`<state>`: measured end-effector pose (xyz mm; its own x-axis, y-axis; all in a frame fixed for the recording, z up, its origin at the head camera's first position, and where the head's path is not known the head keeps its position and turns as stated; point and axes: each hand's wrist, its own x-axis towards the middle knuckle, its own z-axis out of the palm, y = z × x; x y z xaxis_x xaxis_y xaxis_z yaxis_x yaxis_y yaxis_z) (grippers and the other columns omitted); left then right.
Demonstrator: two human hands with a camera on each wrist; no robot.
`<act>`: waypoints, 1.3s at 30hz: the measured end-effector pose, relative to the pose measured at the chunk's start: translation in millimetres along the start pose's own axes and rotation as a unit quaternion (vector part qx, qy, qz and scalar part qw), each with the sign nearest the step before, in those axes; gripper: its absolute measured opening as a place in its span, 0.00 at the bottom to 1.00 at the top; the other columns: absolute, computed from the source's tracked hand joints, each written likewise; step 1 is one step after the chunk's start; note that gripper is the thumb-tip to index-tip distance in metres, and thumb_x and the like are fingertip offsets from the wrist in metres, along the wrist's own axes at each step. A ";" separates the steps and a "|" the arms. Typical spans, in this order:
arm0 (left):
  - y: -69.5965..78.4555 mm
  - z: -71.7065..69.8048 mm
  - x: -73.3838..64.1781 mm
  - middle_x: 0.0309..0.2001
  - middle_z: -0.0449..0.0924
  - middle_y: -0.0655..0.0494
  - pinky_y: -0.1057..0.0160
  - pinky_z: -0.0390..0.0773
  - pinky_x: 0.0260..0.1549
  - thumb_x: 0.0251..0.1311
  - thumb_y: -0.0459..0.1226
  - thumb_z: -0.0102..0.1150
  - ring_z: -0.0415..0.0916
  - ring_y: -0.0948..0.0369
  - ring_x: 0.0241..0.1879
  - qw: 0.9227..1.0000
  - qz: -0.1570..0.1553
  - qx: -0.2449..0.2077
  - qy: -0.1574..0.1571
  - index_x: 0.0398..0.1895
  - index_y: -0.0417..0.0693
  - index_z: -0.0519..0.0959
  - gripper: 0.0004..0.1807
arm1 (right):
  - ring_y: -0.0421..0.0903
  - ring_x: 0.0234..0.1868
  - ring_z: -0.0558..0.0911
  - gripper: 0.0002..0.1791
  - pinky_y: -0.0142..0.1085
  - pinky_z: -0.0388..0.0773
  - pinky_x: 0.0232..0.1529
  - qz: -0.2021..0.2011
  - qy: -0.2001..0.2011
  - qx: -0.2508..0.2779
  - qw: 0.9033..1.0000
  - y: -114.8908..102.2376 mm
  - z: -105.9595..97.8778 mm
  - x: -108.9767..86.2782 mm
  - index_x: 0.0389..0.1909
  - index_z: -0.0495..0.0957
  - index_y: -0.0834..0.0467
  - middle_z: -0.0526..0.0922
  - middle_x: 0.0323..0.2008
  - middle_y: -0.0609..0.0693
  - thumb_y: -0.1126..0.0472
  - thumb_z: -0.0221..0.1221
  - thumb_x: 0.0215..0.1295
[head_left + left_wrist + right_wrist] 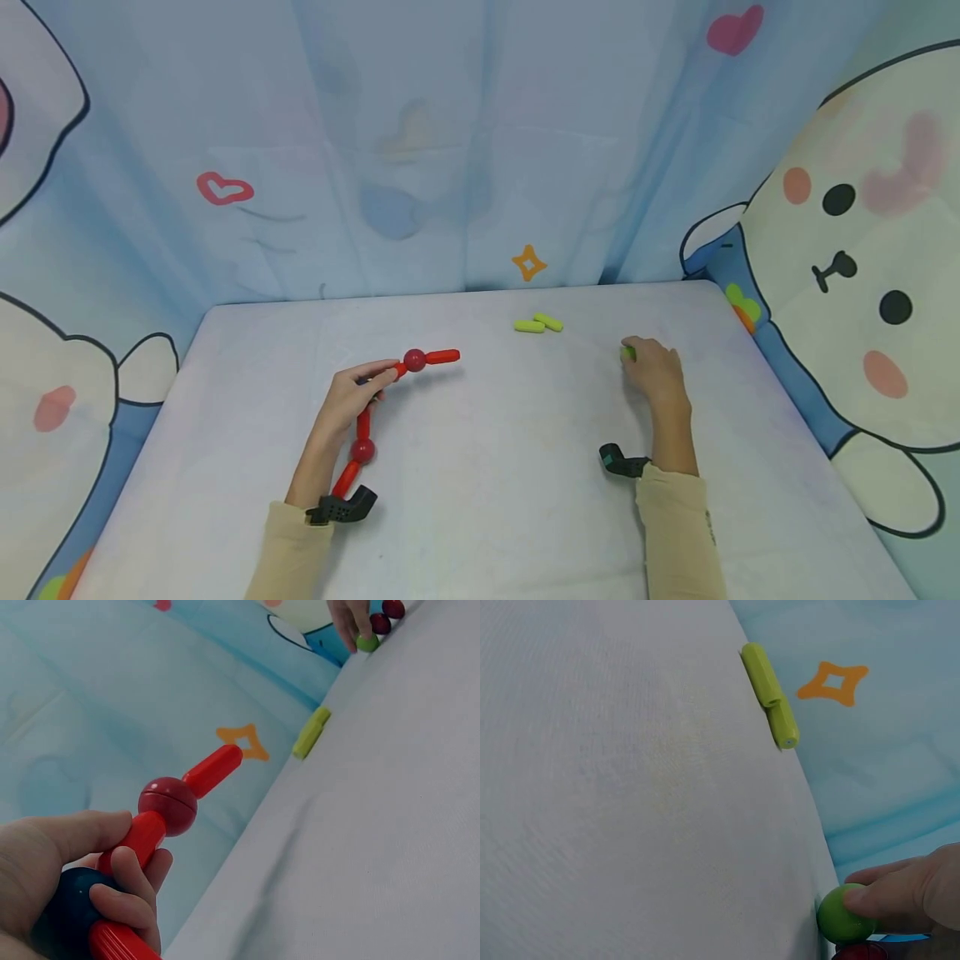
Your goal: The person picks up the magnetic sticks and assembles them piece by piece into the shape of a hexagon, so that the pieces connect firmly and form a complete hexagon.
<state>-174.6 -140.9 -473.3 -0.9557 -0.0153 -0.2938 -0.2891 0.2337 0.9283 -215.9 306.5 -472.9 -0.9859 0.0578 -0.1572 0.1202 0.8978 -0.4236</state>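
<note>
– what does the left hand (pixel 354 392) grip?
– a red chain (pixel 363 450) over the white tabletop (pixel 495 467), its dark blue ball (pixel 66 909) partly hidden behind fingers.
– and the right hand (pixel 657 368)?
– it pinches a green ball (pixel 844 916), mostly covered from the head view; leftward beyond it, green sticks (pixel 529 327), then the blue curtain (pixel 540 108).

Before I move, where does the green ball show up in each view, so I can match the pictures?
Head: green ball right of centre, partly hidden by the right hand.
Left wrist: green ball near the top right corner, at the right hand's fingertips.
Right wrist: green ball at lower right, under the thumb.
Shared landmark: the orange star outline on the blue curtain, in all three views.
</note>
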 end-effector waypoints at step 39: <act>-1.3 5.2 -0.1 0.25 0.74 0.57 0.71 0.64 0.20 0.61 0.48 0.63 0.65 0.63 0.22 0.998 -0.009 -0.047 -0.046 0.56 0.49 0.80 0.22 | 0.54 0.57 0.79 0.24 0.46 0.78 0.58 -0.247 -0.116 0.297 0.915 -124.2 61.1 -13.8 0.63 0.72 0.59 0.78 0.60 0.54 0.59 0.59 0.68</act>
<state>-173.9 -136.2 -475.7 -0.9425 0.0720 -0.3265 -0.3142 0.1425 0.9386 -210.1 167.5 -472.5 -0.8940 -0.4473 0.0280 -0.2232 0.3903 -0.8932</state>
